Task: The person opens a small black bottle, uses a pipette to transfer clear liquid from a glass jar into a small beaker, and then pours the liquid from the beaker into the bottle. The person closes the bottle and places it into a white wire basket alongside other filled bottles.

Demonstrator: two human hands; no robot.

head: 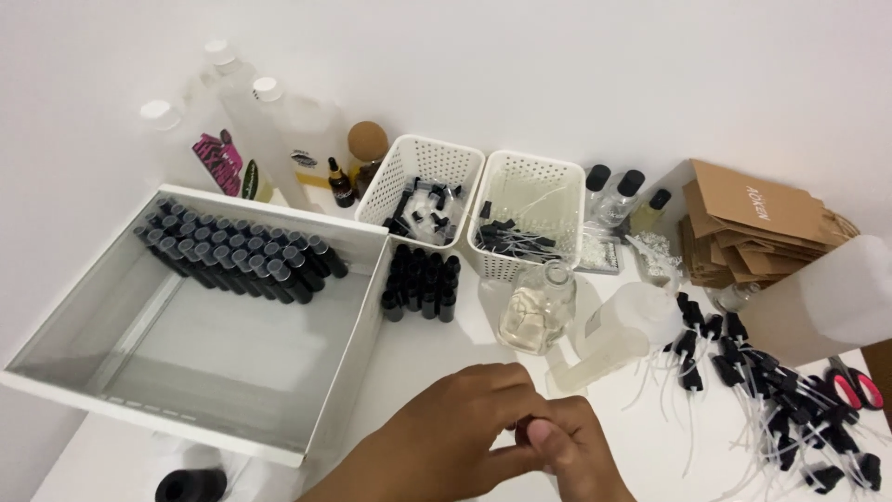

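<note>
Both hands meet low over the table (446, 372): the left hand (455, 432) and right hand (576, 446) pinch a small dark bottle (528, 429) between their curled fingers, mostly hidden. Just behind stand a glass flask (537, 311) and a plastic bottle (618, 330). Left lies a white tray (362, 316) with a row of vials (242, 256); right, a heap of spray pumps (771, 400).

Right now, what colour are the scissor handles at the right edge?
Red-pink, with black inner loops: the scissors show in the head view, partly cut off.

A small home bottling workstation. A white table (446, 372) carries rows of dark vials (237, 256), loose spray pumps (776, 400), perforated baskets (423, 186) and liquid jugs (279, 130).
</note>
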